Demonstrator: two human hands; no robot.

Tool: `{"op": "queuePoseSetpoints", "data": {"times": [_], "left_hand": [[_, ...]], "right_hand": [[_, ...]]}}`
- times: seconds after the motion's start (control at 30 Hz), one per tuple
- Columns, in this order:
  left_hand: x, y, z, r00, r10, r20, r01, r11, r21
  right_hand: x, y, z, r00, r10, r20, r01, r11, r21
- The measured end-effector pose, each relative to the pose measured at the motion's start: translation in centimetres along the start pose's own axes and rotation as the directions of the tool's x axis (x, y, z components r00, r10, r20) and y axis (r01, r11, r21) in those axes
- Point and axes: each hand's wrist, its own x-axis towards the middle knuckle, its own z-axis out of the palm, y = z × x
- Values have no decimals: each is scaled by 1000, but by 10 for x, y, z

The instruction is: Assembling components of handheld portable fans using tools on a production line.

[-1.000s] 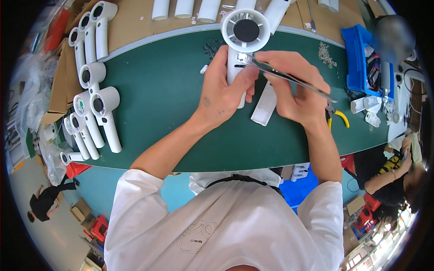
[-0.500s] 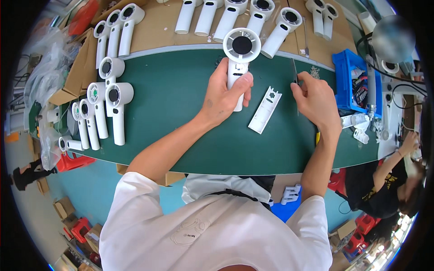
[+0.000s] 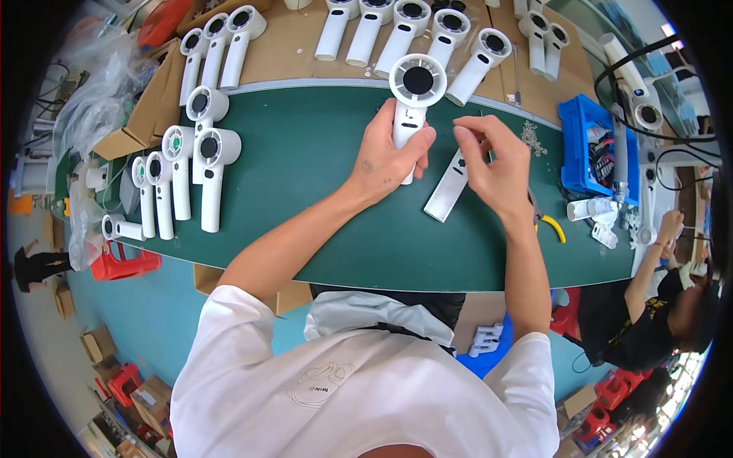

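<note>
My left hand [image 3: 391, 153] is wrapped round the handle of a white handheld fan [image 3: 408, 126], its round black-centred head pointing away from me. My right hand [image 3: 496, 164] is closed just right of the fan, thumb and forefinger brought close together. What its fingers hold, if anything, is too small or hidden to make out. Beneath that hand lies a loose white handle cover [image 3: 445, 196] on the green mat, its upper end partly covered by the fingers.
Small screws [image 3: 532, 139] lie scattered to the right, near a blue bin [image 3: 569, 149] of tools. Yellow-handled pliers [image 3: 551, 227] rest beside my right forearm. More white fans [image 3: 211, 179] stand on the left, with others [image 3: 401, 34] along the back. White parts [image 3: 599, 215] sit at far right.
My right hand has moved left from near the screws to above the handle cover, close to the fan. The thin tool it held no longer shows clearly. My left hand keeps the fan.
</note>
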Motion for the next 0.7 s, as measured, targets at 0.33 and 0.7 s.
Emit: {"op": "queuePoseSetpoints", "data": {"times": [0.33, 0.7], "left_hand": [[-3, -7, 3, 998, 1, 58, -1, 1000, -2], [-3, -8, 3, 995, -57, 86, 56, 998, 15]], "right_hand": [[-4, -4, 18, 998, -63, -28, 65, 995, 70], [-6, 6, 23, 997, -82, -11, 83, 993, 81]]}}
